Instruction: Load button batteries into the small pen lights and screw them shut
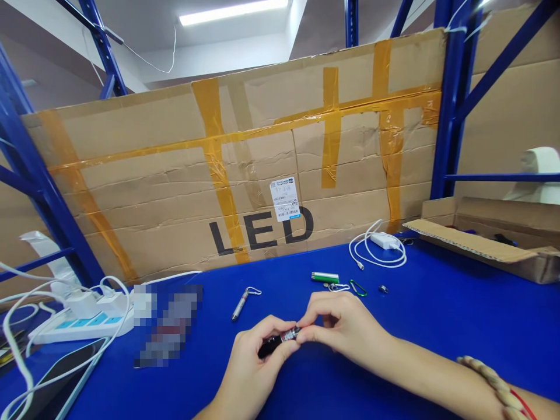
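Low in the middle of the view, my left hand [256, 359] is closed around a small black flashlight [268, 347] with a red-and-white label. My right hand [343, 321] pinches its far end between thumb and fingertips; whatever detail sits at that end is hidden. The fingertips of both hands meet there. On the blue table beyond lies a silver penlight [240, 306] with a metal clip. Just behind my right hand are a green-and-silver cylinder [325, 277], a silver clip [339, 287], a green carabiner [358, 288] and a small dark metal piece [383, 289].
At the left a white power strip [74, 326] with plugs and looping cables stands near a phone [65, 373] and a blurred-out item [170, 326]. A charger with white cable [385, 240] and an open cardboard box [476, 239] are back right. Cardboard marked LED [262, 175] walls the rear.
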A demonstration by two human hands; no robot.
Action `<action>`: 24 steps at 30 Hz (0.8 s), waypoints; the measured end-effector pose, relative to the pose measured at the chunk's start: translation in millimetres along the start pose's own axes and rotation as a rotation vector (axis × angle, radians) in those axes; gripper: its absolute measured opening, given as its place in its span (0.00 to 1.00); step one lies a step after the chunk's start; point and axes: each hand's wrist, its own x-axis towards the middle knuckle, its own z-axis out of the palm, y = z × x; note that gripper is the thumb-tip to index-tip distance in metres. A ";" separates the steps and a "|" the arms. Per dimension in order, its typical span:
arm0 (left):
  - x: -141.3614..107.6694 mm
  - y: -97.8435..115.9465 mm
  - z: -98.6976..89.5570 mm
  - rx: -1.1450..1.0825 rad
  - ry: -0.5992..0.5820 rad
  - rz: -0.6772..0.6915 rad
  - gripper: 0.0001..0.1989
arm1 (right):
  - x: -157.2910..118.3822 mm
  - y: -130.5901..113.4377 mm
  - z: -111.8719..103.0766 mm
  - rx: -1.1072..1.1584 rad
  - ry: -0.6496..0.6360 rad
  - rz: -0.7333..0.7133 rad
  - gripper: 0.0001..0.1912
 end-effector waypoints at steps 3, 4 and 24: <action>-0.2 2.9 -0.5 -0.004 0.002 -0.036 0.10 | 1.3 -3.4 -0.3 0.133 -0.027 0.114 0.16; -0.1 4.0 -0.6 -0.007 0.001 -0.037 0.10 | 2.1 -4.1 -0.6 0.188 -0.039 0.163 0.17; -14.8 -1.9 3.9 0.149 -0.068 0.219 0.08 | 3.1 1.5 -2.5 0.504 -0.276 0.503 0.12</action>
